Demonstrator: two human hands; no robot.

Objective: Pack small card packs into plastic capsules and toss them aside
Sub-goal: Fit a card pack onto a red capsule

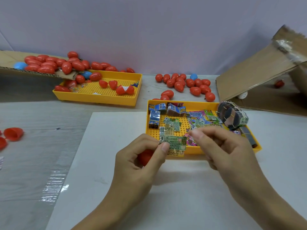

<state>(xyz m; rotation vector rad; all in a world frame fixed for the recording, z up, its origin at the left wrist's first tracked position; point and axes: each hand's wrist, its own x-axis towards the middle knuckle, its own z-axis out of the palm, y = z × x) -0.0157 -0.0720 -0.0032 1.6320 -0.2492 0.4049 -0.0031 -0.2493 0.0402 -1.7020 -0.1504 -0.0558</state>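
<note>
- My left hand (pixel 141 161) half hides a smooth red plastic capsule (pixel 145 157) in its palm, thumb pinching a crinkly green foil card pack (pixel 174 144).
- My blurred right hand (pixel 222 146) curls over the perforated yellow plastic tray (pixel 186 103); I cannot tell its grip.

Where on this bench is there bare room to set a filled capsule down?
Bare: the white sheet left of the left hand, and the grey tabletop between the far yellow tray and loose red halves. Crowded: the card tray and capsule pile behind it.
</note>
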